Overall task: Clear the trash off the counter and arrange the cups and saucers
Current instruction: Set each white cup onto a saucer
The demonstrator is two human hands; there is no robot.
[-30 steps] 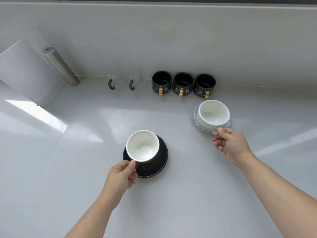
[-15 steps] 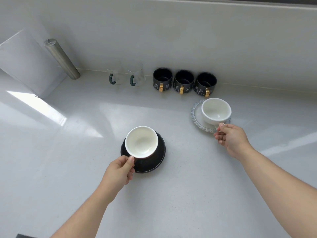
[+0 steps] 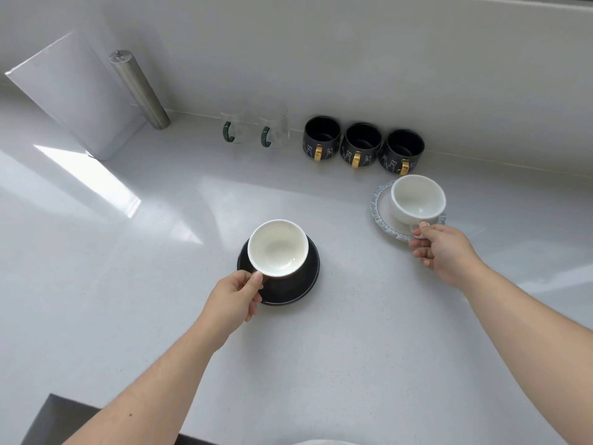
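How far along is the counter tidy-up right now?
No trash shows on the counter. Each hand holds a cup by its handle at its saucer: left hand at the black saucer, right hand at the pale saucer. Letting go is left.

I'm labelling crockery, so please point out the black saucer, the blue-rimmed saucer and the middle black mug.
black saucer (image 3: 303,279), head view, bare right side
blue-rimmed saucer (image 3: 380,205), head view, left rim
middle black mug (image 3: 361,146), head view, outer wall

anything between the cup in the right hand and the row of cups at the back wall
Nothing visible. The right hand holds the white cup by its handle over the blue-rimmed saucer, right in front of the rightmost black mug, with only bare counter beside it.
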